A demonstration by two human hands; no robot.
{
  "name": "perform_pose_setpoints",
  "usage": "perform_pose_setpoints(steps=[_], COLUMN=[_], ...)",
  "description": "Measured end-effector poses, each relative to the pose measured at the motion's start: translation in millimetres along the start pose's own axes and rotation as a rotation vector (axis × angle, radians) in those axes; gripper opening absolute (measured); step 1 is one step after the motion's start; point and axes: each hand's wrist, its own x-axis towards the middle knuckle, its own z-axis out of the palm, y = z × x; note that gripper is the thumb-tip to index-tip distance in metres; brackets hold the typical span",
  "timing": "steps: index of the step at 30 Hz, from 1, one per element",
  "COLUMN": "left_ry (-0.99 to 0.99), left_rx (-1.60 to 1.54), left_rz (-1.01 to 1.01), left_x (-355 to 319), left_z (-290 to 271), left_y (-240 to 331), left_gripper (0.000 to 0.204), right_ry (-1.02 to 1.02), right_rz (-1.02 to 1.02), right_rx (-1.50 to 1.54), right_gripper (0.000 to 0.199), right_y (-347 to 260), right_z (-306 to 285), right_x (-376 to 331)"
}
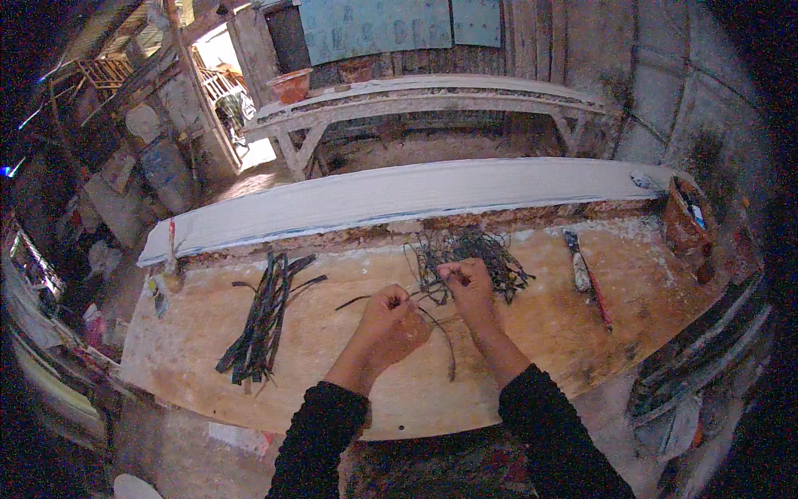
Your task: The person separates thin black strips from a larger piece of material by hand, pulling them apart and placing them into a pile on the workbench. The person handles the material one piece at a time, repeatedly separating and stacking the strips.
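Left hand, fingers curled closed, pinches one end of a thin dark strand at the centre of the table. Right hand, just to the right and slightly farther, is likewise clenched, gripping the strand where it leads out of a tangled heap of dark strands. The two hands lie close together, the strand running between them; a loose tail of it curves toward the near edge of the table, below the right wrist. The tangled heap lies just beyond the right hand, against the far edge of the table. To the left, well apart from the hands, lies a bundle of straightened dark strips, laid roughly near-to-far. To the right, a putty knife with a red handle rests on the table surface. A long white plank spans the far side of the table from left to right. A rusty container stands at the far right corner. Both forearms wear dark sleeves.
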Motion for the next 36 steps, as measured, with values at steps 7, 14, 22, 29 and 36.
perform_pose_setpoints(steps=[7,14,22,29,36], left_ry=[0.331,0.419,0.341,0.187,-0.043], left_rx=[-0.107,0.028,-0.168,-0.169,-0.222], left_rz=[0.139,0.28,0.157,0.086,-0.01], left_x=[11,17,-5,-6,-17], left_z=[-8,-29,16,16,25], left_y=[7,5,25,18,18], left_gripper=[0.011,0.01,0.009,0.005,0.006], right_ry=[-0.254,-0.822,-0.794,-0.53,-0.224], right_rz=[0.017,0.534,-0.006,0.339,0.123], right_rx=[0.145,0.53,0.341,0.366,0.231], right_gripper=[0.011,0.02,0.022,0.012,0.009], right_y=[8,-53,-19,-35,-5], right_z=[3,-2,4,-4,1], right_x=[-8,-28,-22,-21,-8])
